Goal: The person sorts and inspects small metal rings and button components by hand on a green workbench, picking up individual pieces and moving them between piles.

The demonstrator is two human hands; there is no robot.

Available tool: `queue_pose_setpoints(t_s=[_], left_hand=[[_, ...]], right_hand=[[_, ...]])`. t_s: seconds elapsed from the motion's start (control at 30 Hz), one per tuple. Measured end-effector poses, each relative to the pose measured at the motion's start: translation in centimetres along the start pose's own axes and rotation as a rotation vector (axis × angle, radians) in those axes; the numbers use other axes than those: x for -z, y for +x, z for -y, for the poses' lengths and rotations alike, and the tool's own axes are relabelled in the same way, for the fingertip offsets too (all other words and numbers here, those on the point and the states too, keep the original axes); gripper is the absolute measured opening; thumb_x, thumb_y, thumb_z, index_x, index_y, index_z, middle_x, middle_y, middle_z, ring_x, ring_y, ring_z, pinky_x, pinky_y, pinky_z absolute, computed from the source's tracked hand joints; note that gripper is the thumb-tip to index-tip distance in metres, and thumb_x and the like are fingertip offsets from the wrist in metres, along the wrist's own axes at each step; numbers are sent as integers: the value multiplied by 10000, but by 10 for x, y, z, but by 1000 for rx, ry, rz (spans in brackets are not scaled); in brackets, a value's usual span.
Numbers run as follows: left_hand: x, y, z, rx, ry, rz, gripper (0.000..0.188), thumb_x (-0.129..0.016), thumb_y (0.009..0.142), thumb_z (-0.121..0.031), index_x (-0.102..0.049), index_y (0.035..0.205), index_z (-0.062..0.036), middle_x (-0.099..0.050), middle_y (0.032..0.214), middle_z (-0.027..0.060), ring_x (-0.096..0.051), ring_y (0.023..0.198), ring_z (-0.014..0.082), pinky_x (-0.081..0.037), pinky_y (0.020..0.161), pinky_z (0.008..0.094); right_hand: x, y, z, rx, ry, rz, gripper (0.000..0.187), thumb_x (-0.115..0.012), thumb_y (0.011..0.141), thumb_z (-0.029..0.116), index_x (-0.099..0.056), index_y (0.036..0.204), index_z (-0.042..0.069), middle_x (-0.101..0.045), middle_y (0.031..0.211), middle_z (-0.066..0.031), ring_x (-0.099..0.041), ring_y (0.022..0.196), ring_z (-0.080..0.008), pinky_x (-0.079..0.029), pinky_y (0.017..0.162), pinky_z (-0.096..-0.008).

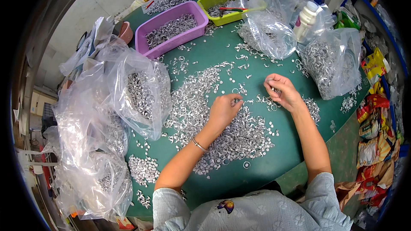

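Over a green desk (286, 145), the left hand (224, 110) was curled nearly closed, fingertips pinching a small silvery metal piece (236, 101); the right hand (283, 91), similarly pinched, held another. Loose pieces (233, 139) lay heaped beneath the left, a purple basin (176, 42) beyond.

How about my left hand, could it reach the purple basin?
Probably yes, with a stretch: only low, loose metal parts lie between the left hand and the open-topped purple basin.

Left fingers (234, 97) bend near metal parts (239, 130); right fingers (274, 77) curl nearby.
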State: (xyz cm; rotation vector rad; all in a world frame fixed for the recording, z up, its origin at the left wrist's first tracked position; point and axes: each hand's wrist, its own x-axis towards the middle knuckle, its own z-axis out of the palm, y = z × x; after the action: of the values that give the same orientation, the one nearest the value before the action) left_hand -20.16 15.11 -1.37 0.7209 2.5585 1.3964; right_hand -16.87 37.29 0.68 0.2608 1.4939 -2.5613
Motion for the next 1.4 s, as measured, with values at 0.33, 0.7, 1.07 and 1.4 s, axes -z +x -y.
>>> queue_pose_setpoints(t_s=[0.33,0.7,1.07,1.4], left_hand=[[-5,-3,-2,16,-14,6,169,-684,760,-99,-684,915,-34,-533,567,78,-477,488,132,-400,484,302],[4,-12,-7,43,-49,23,166,-686,763,-100,-686,905,-13,-483,550,18,-390,501,75,-349,458,266],[-1,-24,-23,76,-62,57,164,-676,777,-104,-686,912,-11,-489,577,5,-409,538,74,-361,492,259],[-5,-37,-22,7,-40,9,168,-675,775,-102,-684,917,-13,-555,608,37,-447,534,98,-391,512,265]], right_hand=[[-10,-17,-32,511,-1424,-106,146,-687,760,194,-708,883,119,-633,698,-63,-598,579,-241,-459,517,-345],[17,-57,0,24,203,-85,136,-579,845,139,-575,898,14,-500,743,-51,-375,534,-67,-265,387,-182],[69,-104,14,667,-1593,-441,136,-623,810,109,-554,756,5,-533,714,-59,-511,544,-241,-447,536,-355],[60,-123,9,623,-1742,-265,133,-630,774,64,-604,900,30,-551,987,-78,-500,967,-264,-357,884,-402]])
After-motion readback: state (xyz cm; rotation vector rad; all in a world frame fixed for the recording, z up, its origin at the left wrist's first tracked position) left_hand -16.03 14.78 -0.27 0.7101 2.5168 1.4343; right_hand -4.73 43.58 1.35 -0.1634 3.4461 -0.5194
